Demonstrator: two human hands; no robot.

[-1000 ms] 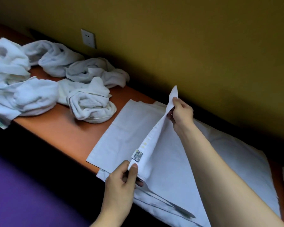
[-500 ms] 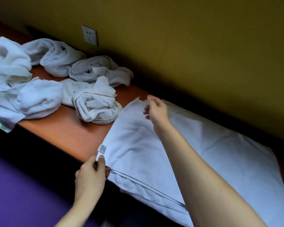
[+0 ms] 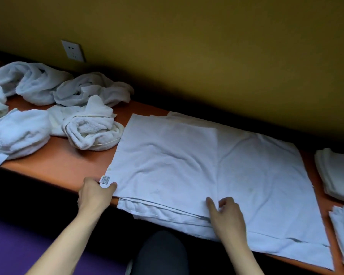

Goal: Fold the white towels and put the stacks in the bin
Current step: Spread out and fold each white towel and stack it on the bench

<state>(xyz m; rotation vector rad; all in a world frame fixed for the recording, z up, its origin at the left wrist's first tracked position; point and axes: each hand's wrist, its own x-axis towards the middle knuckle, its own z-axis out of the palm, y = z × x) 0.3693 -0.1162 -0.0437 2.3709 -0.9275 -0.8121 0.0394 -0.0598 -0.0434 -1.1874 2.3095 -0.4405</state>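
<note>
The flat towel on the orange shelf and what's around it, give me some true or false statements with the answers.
1. The flat towel lies spread on the orange shelf. True.
2. The left hand pinches the towel's corner by its label. True.
3. The right hand is lifted clear of the towel. False: it rests on the near edge.
4. The crumpled towels lie right of the flat one. False: they lie left.
5. A wall socket is on the yellow wall. True.
</note>
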